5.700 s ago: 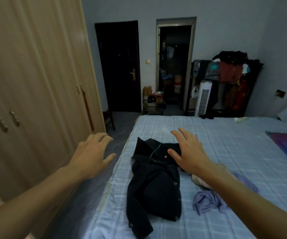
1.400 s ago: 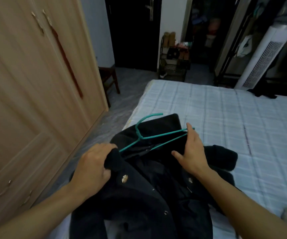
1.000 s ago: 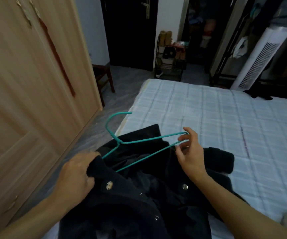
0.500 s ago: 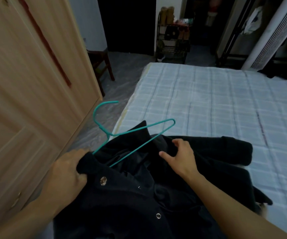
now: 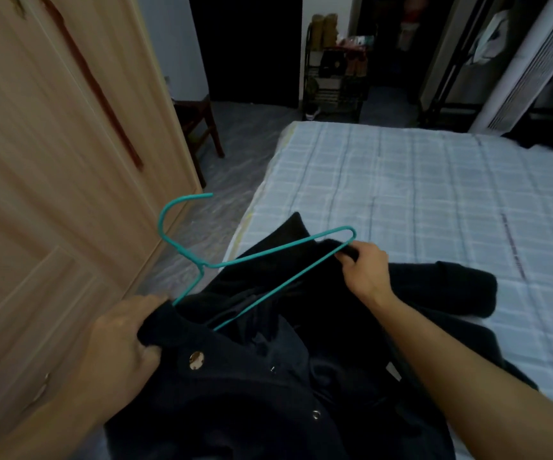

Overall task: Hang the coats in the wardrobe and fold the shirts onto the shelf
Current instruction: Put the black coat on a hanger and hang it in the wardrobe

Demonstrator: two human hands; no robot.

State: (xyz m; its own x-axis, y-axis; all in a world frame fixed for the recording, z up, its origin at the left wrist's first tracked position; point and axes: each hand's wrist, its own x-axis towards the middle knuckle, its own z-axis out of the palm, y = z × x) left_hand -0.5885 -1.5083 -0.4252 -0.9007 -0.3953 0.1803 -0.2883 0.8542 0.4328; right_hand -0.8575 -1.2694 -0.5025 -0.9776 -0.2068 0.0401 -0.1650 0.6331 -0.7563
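Note:
A black coat (image 5: 268, 386) with metal snap buttons lies spread over the near corner of the bed. A teal wire hanger (image 5: 261, 257) is partly inside its collar, its left end hidden under the cloth and its hook pointing up and left. My left hand (image 5: 119, 343) grips the coat's left shoulder over that hidden end. My right hand (image 5: 364, 270) pinches the coat's collar cloth at the hanger's right tip. The wooden wardrobe (image 5: 52, 161) stands with its doors shut on the left.
The bed (image 5: 417, 180) with a pale checked sheet fills the right side. A narrow strip of grey floor (image 5: 202, 227) runs between bed and wardrobe. A wooden stool (image 5: 198, 124), a shoe rack (image 5: 334, 81) and a white tower appliance (image 5: 534, 68) stand at the back.
My right hand has moved up from the coat's front to the hanger's right tip and closed on the collar cloth there. My left hand keeps its grip on the shoulder.

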